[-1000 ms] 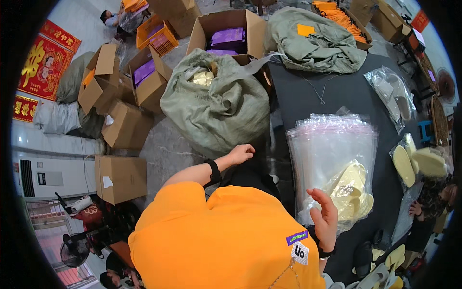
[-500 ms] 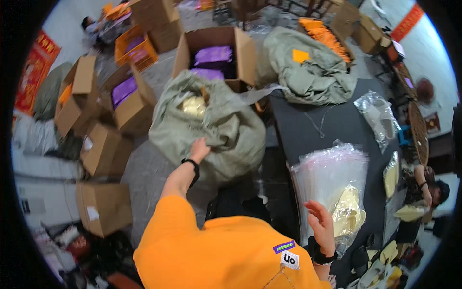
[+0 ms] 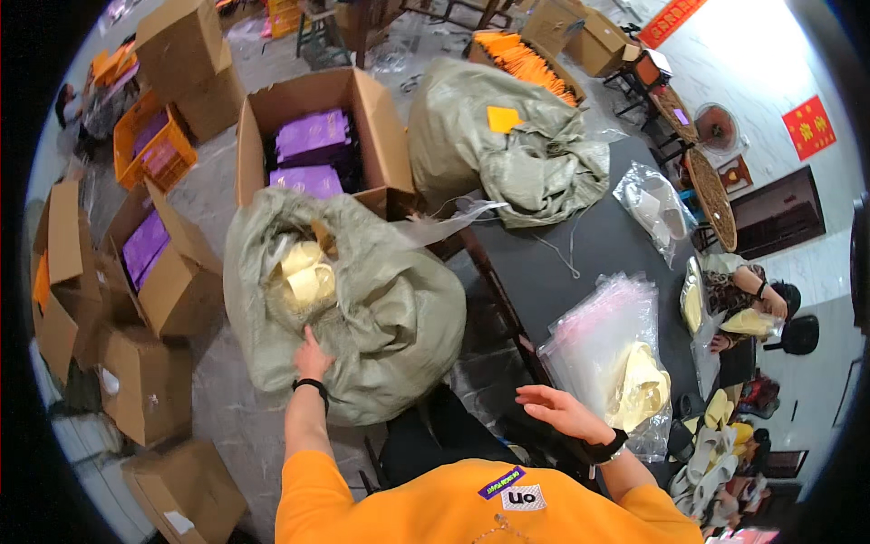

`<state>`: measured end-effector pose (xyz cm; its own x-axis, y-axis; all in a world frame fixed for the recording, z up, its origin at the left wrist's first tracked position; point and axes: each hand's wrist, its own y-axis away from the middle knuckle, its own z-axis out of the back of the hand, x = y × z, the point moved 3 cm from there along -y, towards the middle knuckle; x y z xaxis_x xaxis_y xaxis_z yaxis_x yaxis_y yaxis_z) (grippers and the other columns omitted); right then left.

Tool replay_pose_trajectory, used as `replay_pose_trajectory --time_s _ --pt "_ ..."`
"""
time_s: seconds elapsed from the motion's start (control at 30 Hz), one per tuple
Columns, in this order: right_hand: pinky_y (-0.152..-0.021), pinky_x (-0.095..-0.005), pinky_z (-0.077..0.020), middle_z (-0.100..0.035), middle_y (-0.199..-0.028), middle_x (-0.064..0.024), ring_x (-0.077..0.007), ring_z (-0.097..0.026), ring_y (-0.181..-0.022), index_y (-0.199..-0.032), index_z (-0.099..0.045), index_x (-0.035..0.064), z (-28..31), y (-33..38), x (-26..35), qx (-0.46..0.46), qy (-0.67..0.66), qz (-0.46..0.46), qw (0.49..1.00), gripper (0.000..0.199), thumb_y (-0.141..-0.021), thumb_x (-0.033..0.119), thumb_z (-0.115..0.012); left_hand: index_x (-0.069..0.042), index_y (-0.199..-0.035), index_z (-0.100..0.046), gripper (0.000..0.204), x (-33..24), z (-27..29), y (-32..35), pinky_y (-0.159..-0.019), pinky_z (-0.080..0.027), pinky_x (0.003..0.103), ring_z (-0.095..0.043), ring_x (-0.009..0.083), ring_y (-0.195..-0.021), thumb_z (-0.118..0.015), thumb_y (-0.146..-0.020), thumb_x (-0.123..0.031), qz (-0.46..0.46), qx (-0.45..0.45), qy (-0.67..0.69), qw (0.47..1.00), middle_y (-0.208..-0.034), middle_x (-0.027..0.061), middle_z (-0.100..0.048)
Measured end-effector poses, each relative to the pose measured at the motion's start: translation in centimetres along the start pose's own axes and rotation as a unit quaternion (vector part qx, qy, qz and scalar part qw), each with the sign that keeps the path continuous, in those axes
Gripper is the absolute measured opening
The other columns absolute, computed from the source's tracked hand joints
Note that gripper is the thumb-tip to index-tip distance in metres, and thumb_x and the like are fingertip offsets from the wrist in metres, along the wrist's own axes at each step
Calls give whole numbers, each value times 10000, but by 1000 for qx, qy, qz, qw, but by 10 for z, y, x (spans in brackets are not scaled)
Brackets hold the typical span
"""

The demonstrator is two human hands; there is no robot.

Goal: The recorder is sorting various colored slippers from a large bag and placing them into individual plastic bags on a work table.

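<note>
Your left hand point(image 3: 313, 360) has moved to the mouth of the sack point(image 3: 390, 354), its grip unclear, just beside yellow slippers point(image 3: 311, 283) not yet taken out, while your right hand point(image 3: 564, 412), fingers point(image 3: 535, 395) extended and empty, hangs near the clear bags point(image 3: 594, 335) and plastic-wrapped pair point(image 3: 639, 385) already on the surface point(image 3: 530, 286).

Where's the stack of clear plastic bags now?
In the head view, the stack of clear plastic bags lies right of centre on the dark table, with pale yellow slippers over its lower right part and the right hand near its lower edge.
</note>
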<state>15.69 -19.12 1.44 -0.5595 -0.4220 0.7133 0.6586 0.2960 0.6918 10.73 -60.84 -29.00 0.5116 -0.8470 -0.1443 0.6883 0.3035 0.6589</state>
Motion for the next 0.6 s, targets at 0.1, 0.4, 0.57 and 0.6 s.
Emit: replay_pose_trajectory --time_s 0.1,0.4,0.57,0.6 --pt "-899 -275 -398 -543 -1149 -109 -152 -500 -1064 -1215 -444 1 -7 -32 4 49 35 4 998 381 -880 163 -525 -50 -1251 -371 648 26 -52 -10 -751 -453 444 -565 355 -884 -651 -695 -228 -11 -79 90 993 -925 211 -592" --pt "-853 -357 -411 -510 -1118 -161 -326 -489 -1022 -1190 -468 45 -59 -180 -2 104 332 229 909 456 -792 220 -605 26 -1012 -557 371 -33 -5 97 -696 -438 387 -557 385 -827 -583 -785 -266 -153 -119 450 872 -945 222 -593" --pt "-962 -610 -214 -261 -1389 -93 -310 -226 -1277 -1361 -234 215 -116 -280 6 -21 574 341 744 886 -627 200 -729 21 -877 -576 212 -11 23 195 -647 -426 271 -541 136 -691 -628 -748 -139 -54 -179 592 784 -764 46 -607" --pt "-956 -620 -210 -338 -1341 -97 -310 -280 -1245 -1378 -178 225 -120 -296 4 -42 594 349 724 943 -620 214 -738 13 -854 -567 181 -4 29 210 -640 -415 249 -504 97 -697 -633 -739 -109 -42 -184 580 793 -743 21 -581"
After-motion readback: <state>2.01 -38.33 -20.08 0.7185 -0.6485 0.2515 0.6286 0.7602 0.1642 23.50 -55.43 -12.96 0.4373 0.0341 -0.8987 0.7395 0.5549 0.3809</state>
